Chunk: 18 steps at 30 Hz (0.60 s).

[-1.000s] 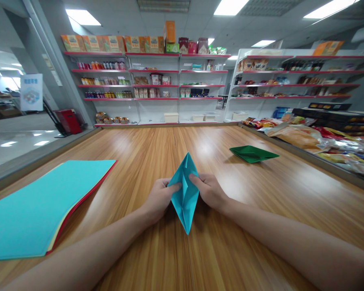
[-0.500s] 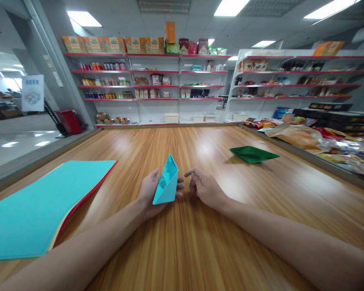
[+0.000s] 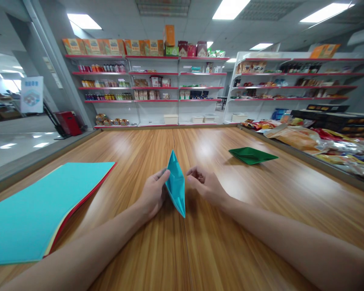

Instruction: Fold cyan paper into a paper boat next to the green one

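My left hand (image 3: 155,188) grips a light-blue folded paper boat (image 3: 176,184) by its left side, thumb over the rim and the other fingers behind it. The boat is tilted on its side above the table, one point up and away, the other down toward me, its hollow turned to the right. Just right of the boat, my right hand (image 3: 206,184) is loosely curled, thumb apart from the bent fingers. Nothing shows in it, and a small gap separates it from the paper. A dark green paper boat (image 3: 253,156) rests on the table further right.
On the left of the wooden table (image 3: 133,149) lies a stack of coloured paper (image 3: 48,202), blue on top with cream and red edges below. Packaged snacks (image 3: 303,139) line the right side beyond the table's raised edge. Stocked shelves (image 3: 154,87) stand behind.
My left hand has turned the blue boat, so its hollow now faces right, and its thumb has come over the rim. My right hand has shifted slightly, its index finger more bent.
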Each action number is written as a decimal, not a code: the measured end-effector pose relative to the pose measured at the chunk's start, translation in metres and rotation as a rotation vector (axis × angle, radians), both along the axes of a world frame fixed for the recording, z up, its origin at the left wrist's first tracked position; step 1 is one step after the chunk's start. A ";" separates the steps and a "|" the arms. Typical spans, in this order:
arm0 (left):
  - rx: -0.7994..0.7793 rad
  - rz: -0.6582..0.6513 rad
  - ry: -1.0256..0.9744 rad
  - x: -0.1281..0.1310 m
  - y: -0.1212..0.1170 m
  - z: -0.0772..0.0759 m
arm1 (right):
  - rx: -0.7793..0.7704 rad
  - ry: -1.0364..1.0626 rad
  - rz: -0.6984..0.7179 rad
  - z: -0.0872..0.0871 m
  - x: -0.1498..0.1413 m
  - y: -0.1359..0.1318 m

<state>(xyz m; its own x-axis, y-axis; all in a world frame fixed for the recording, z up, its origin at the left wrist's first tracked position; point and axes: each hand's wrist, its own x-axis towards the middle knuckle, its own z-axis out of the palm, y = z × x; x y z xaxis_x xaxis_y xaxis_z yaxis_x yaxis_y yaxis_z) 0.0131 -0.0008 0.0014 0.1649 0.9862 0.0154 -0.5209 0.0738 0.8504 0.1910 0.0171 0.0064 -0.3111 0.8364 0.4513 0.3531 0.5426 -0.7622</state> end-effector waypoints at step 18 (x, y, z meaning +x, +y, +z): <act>0.162 0.029 0.185 0.005 -0.009 -0.003 | -0.212 -0.028 0.125 -0.002 -0.011 -0.013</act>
<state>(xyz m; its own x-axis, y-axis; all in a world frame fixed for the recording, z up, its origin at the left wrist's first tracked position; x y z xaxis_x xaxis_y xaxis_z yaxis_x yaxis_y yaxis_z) 0.0183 -0.0094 -0.0012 0.1512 0.9776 0.1463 -0.3556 -0.0843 0.9308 0.1799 0.0039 0.0043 -0.4280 0.8656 0.2598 0.3156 0.4126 -0.8545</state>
